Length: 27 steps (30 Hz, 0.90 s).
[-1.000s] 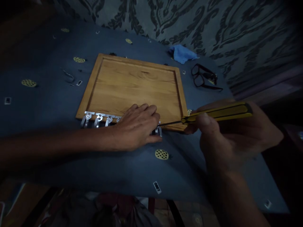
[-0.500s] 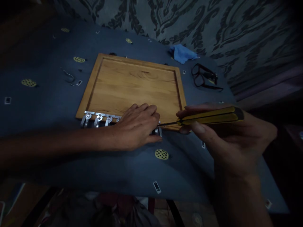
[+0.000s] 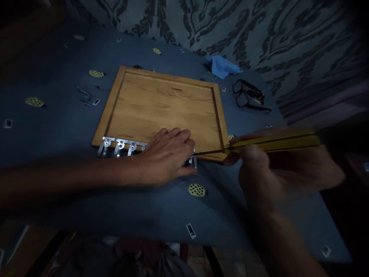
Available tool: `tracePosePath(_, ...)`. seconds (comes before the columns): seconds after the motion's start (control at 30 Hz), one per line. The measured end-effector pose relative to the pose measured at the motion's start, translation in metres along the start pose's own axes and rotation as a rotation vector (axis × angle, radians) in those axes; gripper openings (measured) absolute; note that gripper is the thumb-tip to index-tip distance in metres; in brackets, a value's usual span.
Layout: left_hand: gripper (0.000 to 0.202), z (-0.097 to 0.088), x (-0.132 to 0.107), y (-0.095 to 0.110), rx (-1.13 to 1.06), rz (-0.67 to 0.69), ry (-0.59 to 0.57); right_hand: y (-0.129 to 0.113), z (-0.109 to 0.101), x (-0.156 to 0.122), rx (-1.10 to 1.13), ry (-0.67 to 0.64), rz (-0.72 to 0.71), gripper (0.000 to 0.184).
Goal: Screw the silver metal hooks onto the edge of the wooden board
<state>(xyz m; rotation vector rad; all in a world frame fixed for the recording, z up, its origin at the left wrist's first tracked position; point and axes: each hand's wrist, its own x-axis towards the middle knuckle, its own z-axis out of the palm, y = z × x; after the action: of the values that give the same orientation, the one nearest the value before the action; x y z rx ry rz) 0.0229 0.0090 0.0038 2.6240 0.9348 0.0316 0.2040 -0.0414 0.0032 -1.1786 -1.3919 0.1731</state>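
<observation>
Pointing left from the right hand (image 3: pixel 291 175), the yellow screwdriver (image 3: pixel 272 142) is grasped by its handle, its shaft ending beside the left hand (image 3: pixel 170 158); the tip's contact is hidden. Since a moment ago, handle and right hand have shifted rightward while the left hand stayed put, suggesting an adjusted hold mid-turn. The metal hooks (image 3: pixel 119 147) run under and left of the left hand, which lies over them; whether it grips them I cannot tell. Beyond it spreads the wooden board (image 3: pixel 165 105); beyond the right hand, glasses (image 3: pixel 244 92) and a blue cloth (image 3: pixel 222 67).
</observation>
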Motion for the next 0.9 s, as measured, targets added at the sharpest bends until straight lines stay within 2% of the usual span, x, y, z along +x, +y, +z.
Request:
tracePosePath(0.1,0.04,0.0,0.0,0.0,-0.003,0.002,-0.008,-0.002,0.001,0.002,-0.044,0.144,0.023,0.018)
tracePosePath(0.17,0.041,-0.001,0.0,0.001,-0.007,-0.001,-0.007,0.0,0.002,0.003,-0.052,0.157,0.017,0.015)
tracePosePath(0.4,0.042,-0.001,0.0,0.001,-0.018,-0.019,-0.038,0.008,0.002,0.0,0.039,0.049,0.005,0.008)
tracePosePath(0.7,0.041,0.0,-0.001,0.001,-0.023,-0.022,-0.016,0.008,0.004,0.001,0.115,-0.016,0.038,0.01)
tracePosePath(0.9,0.041,-0.002,0.001,0.002,-0.004,-0.039,-0.044,0.01,0.001,0.004,0.123,-0.07,-0.011,0.016)
